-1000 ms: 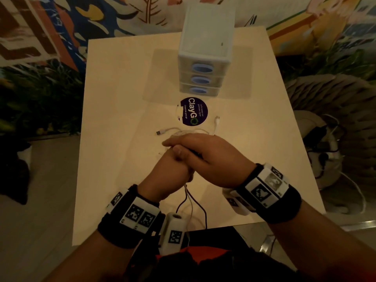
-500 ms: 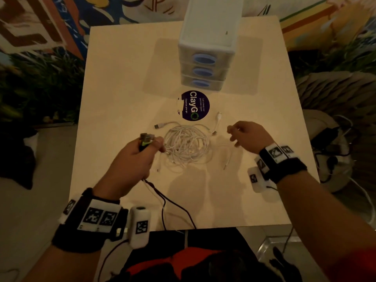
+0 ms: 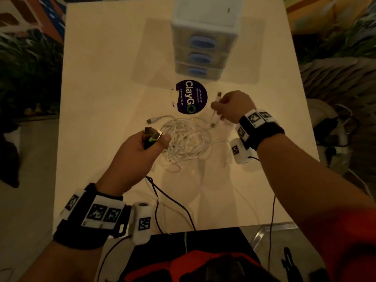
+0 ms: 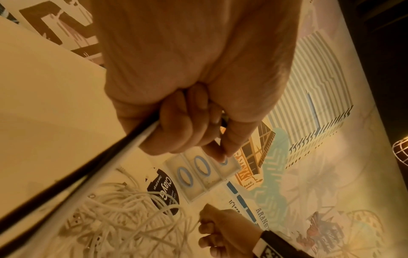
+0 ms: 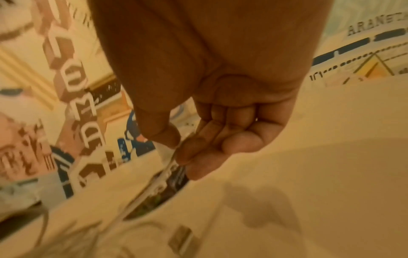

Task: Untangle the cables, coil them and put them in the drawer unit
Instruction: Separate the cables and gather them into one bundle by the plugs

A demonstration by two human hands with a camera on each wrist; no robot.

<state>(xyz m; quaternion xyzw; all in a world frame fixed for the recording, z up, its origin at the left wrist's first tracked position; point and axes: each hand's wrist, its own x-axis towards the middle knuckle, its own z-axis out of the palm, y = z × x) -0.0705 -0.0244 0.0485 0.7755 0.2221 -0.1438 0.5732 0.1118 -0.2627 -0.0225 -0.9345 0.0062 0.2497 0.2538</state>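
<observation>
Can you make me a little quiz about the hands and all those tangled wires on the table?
1. True or false: all three drawers of the drawer unit are shut.
2. Which hand pinches a white cable end? A) left hand B) right hand C) neither
3. Fill in: the pile of white cables lies on the table between the two ____.

Key: 1 true. 2 B; the left hand grips dark connectors with a black cable trailing towards the person. 3 hands.
</observation>
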